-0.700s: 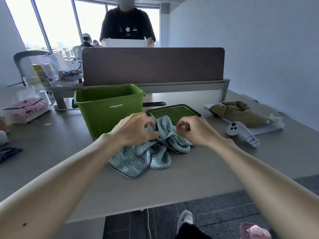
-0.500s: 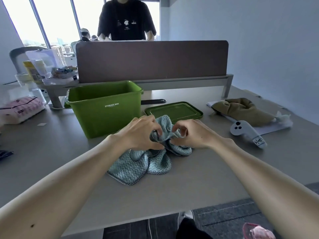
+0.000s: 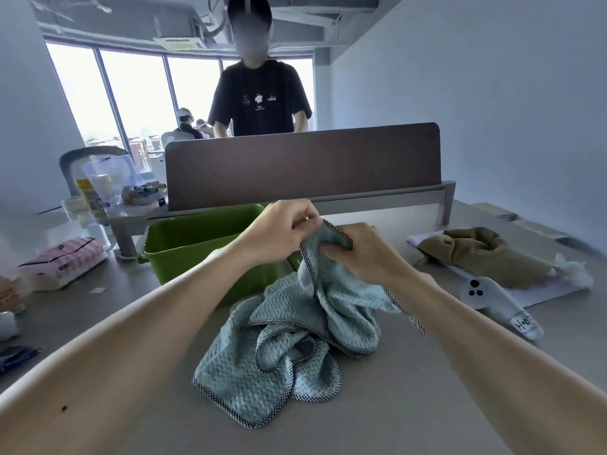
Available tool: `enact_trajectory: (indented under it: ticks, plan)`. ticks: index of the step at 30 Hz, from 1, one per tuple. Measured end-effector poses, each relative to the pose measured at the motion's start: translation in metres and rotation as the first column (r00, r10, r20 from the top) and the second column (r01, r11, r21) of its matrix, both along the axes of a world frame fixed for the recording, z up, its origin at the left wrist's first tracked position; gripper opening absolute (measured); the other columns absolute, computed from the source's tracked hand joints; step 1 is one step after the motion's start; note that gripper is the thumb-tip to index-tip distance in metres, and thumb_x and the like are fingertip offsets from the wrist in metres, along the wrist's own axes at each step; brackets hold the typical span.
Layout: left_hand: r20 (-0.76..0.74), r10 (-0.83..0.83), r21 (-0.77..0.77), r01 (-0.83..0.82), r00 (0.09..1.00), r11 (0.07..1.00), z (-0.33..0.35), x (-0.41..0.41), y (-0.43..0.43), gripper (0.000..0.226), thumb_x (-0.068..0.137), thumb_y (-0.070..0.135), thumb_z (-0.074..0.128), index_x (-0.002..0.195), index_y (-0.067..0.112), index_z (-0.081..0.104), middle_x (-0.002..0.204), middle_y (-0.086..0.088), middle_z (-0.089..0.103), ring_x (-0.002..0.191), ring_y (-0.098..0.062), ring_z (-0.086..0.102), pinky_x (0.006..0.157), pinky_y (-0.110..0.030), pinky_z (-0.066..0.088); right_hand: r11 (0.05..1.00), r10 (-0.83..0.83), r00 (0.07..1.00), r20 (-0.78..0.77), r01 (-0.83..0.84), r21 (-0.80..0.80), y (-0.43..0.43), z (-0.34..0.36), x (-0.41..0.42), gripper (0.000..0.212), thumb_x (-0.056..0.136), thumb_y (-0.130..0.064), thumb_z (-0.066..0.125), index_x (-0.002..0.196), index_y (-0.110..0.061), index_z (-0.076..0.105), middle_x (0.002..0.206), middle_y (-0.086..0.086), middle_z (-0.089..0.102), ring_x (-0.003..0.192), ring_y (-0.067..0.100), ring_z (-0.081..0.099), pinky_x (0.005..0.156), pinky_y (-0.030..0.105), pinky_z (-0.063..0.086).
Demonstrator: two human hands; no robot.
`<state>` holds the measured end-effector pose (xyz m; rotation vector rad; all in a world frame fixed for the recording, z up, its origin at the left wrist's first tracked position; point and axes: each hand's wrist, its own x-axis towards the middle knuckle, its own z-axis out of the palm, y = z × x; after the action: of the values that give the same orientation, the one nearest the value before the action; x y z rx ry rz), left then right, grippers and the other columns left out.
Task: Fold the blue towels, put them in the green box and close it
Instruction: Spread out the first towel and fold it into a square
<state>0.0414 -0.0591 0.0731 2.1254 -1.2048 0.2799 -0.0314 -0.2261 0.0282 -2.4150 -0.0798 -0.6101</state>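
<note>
We see both forearms stretched forward over the table (image 3: 427,405), the hands held up side by side in front of the box (image 3: 193,241). The left hand (image 3: 282,229), knuckles up, pinches the top hem of a towel (image 3: 331,290) between thumb and curled fingers. The right hand (image 3: 358,254) grips the same towel just beside it, fingers curled round the cloth. The towel hangs down to a crumpled heap (image 3: 262,372) on the table, near the open box.

Olive cloth (image 3: 483,254), white controller (image 3: 492,298) right; pink pack (image 3: 65,262) left; divider (image 3: 302,162) behind
</note>
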Motion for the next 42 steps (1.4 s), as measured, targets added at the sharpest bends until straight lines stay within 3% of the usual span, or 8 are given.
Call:
enact_trajectory:
  ticks: [5,12,15,22,27,33,39,42]
  plan:
    - [-0.384,-0.099,-0.19,0.026,0.918,0.981,-0.004,0.007,0.016,0.032,0.083,0.047,0.07,0.1,0.021,0.061,0.08,0.008,0.07,0.073,-0.01,0.068,0.081,-0.039,0.058,0.965,0.002,0.994,0.112,-0.031,0.26,0.002,0.025,0.013,0.032,0.093,-0.015,0.061,0.061,-0.013,0.058,0.054,-0.014,0.055,0.051,-0.002,0.047,0.053,0.023,0.035]
    - [-0.398,-0.082,-0.303,-0.047,0.914,0.952,-0.03,0.033,0.015,0.01,0.091,0.009,0.067,0.098,0.014,0.07,0.092,-0.007,0.076,0.085,-0.038,0.069,0.084,-0.05,0.057,0.859,0.035,0.987,0.156,-0.109,0.5,0.008,0.03,0.044,0.018,0.094,-0.016,0.06,0.088,-0.002,0.069,0.081,0.002,0.07,0.076,0.013,0.064,0.071,0.032,0.047]
    - [-0.395,-0.085,-0.363,-0.07,0.915,0.929,-0.036,0.048,0.013,0.01,0.096,0.004,0.058,0.094,0.009,0.067,0.086,-0.005,0.072,0.073,-0.017,0.064,0.071,-0.032,0.052,0.837,0.065,0.993,0.103,-0.111,0.535,0.0,0.025,0.055,0.011,0.089,-0.019,0.066,0.096,-0.014,0.073,0.094,0.001,0.077,0.088,0.018,0.072,0.08,0.038,0.055]
    - [-0.507,-0.168,-0.29,0.016,0.845,0.957,-0.051,0.062,0.012,0.011,0.09,0.027,0.068,0.095,0.017,0.067,0.079,0.011,0.071,0.075,-0.005,0.065,0.066,-0.023,0.049,0.798,0.067,0.988,0.142,-0.138,0.587,-0.011,0.01,0.069,0.023,0.089,-0.022,0.071,0.082,0.0,0.071,0.07,0.009,0.064,0.062,0.019,0.057,0.058,0.029,0.044]
    - [-0.673,-0.125,-0.242,-0.057,0.729,0.969,-0.063,0.067,0.02,0.032,0.083,0.035,0.068,0.084,0.003,0.071,0.088,-0.017,0.076,0.075,-0.026,0.069,0.072,-0.038,0.056,0.763,0.101,0.981,0.166,-0.183,0.619,-0.017,-0.003,0.077,0.018,0.089,-0.023,0.071,0.084,-0.006,0.076,0.071,0.008,0.072,0.063,0.016,0.064,0.061,0.026,0.053]
    - [-0.807,-0.321,-0.519,-0.335,0.496,0.786,-0.062,0.064,0.022,0.029,0.097,0.027,0.057,0.089,0.004,0.072,0.086,-0.013,0.076,0.073,-0.023,0.074,0.063,-0.031,0.059,0.865,0.37,0.884,-0.285,-0.215,0.454,-0.047,-0.021,0.078,0.073,0.06,-0.065,0.081,0.095,-0.002,0.073,0.104,0.012,0.076,0.097,0.025,0.072,0.089,0.037,0.053]
    - [-0.775,-0.365,-0.593,-0.394,0.516,0.702,-0.052,0.061,0.024,0.022,0.099,0.023,0.056,0.095,0.009,0.072,0.088,-0.007,0.077,0.08,-0.02,0.074,0.069,-0.032,0.058,0.632,0.53,0.827,-0.189,-0.237,0.738,-0.062,-0.029,0.077,0.052,0.059,-0.034,0.091,0.099,-0.004,0.075,0.108,0.016,0.074,0.094,0.03,0.072,0.082,0.036,0.059]
    - [-0.756,-0.364,-0.624,-0.429,0.544,0.654,-0.046,0.06,0.025,0.019,0.099,0.022,0.056,0.095,0.011,0.071,0.083,-0.003,0.077,0.075,-0.015,0.074,0.063,-0.029,0.058,0.686,0.476,0.865,-0.157,-0.254,0.682,-0.064,-0.024,0.075,0.036,0.077,-0.024,0.073,0.109,-0.005,0.07,0.106,0.007,0.075,0.096,0.022,0.07,0.083,0.03,0.056]
